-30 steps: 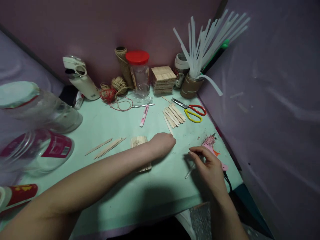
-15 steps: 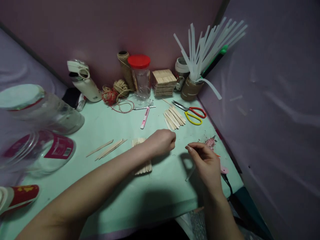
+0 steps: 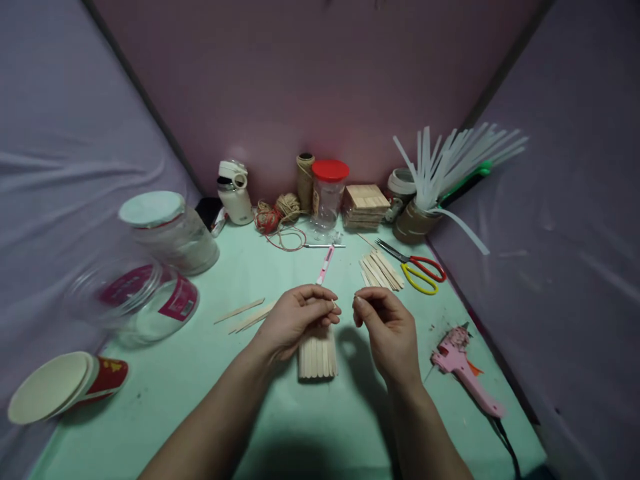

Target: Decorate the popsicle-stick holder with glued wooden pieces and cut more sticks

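My left hand [image 3: 296, 319] and my right hand [image 3: 384, 328] are raised side by side over the mint-green table [image 3: 235, 413], fingertips almost meeting. Both are closed in a pinch. Something thin and pale shows at my left fingertips; I cannot make out what it is. Whatever my right fingers pinch is hidden. Just below the hands lies a flat panel of joined wooden sticks [image 3: 317, 353]. A pink glue gun [image 3: 463, 369] rests on the table to the right of my right hand.
Loose wooden sticks [image 3: 381, 270], red-and-yellow scissors [image 3: 419, 268] and a pink craft knife [image 3: 325, 264] lie beyond the hands. At the back stand a red-lidded jar [image 3: 328, 195], twine [image 3: 287, 208], stacked sticks [image 3: 366, 205] and a cup of glue sticks [image 3: 414, 221]. Jars [image 3: 170, 230] and a tipped can [image 3: 65, 387] crowd the left.
The view has tilted up and pulled back. My left hand drew back from the right and both hands rose together above the stick panel. The glue gun now lies uncovered.
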Demonstrator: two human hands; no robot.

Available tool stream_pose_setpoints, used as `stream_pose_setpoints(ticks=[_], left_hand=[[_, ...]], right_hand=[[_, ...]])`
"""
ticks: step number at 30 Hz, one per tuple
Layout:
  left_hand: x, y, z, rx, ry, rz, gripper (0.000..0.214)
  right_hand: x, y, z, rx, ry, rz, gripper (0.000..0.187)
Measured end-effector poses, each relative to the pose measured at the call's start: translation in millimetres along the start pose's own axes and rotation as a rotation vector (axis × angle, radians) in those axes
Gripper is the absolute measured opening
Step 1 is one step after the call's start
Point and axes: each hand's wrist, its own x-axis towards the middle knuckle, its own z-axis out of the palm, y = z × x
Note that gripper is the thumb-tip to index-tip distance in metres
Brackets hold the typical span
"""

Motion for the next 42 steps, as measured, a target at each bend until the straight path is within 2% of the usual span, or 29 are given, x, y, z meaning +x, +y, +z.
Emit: stream_pose_setpoints(ticks=[6, 11, 17, 23, 26, 31, 36, 39, 42], left_hand=[[-5.2, -10.6, -6.4, -0.003, 0.030, 0.039, 0.023], [-5.7, -15.2, -5.6, 0.096, 0.040, 0.110, 0.019], [-7.2, -18.8, -6.7, 0.136, 0.085, 0.120, 0.023], [-6.3, -22.6, -9.2, 0.157, 0.117, 0.204, 0.021], [-7.5, -22.3, -9.6, 0.203, 0.121, 0.266, 0.012], [-10.0, -24.0, -8.3, 0.226, 0.085, 0.259, 0.016], [-8.2, -29.6, -9.8, 0.184, 0.114, 0.261, 0.016], [-7.6, -30.3, -11.1, 0.192, 0.169, 0.336, 0.012], [-7.8, -29.0, -11.3, 0.263, 0.217, 0.484, 0.004]], right_hand=[[-5.9, 11.6, 8.5, 0.085, -0.079, 0.045, 0.007], [-7.3, 13.6, 8.3, 0.086, -0.082, 0.083, 0.008], [-6.4, 11.6, 9.1, 0.088, -0.051, 0.168, 0.014], [-7.8, 11.8, 6.8, 0.031, -0.088, 0.153, 0.009], [-7.5, 12.2, 6.5, 0.019, -0.085, 0.148, 0.008], [-8.1, 13.8, 5.7, 0.047, -0.072, 0.141, 0.006], [-9.7, 15.9, 4.3, 0.069, -0.053, 0.151, 0.008], [-9.7, 15.0, 4.0, 0.070, -0.058, 0.148, 0.006], [-9.0, 13.4, 4.0, 0.086, -0.076, 0.146, 0.005]])
